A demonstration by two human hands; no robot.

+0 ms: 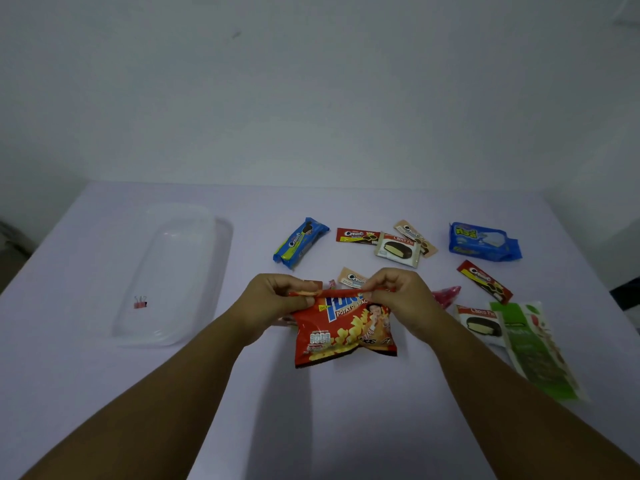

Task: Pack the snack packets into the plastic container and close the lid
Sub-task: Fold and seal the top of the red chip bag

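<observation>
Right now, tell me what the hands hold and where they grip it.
Both the left hand and right hand pinch the folded top edge of the red potato snack packet.

Left hand [277,299] and right hand [398,296] pinch the red potato snack packet's [343,334] folded top.

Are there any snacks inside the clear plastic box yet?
No, the clear plastic container holds only a small pink binder clip; the snack packets lie outside it.

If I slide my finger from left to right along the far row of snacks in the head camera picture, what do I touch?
Clear plastic container → blue Creamo cookie pack → small red Creamo packet → Choco Pie → big blue wafer pack.
</observation>
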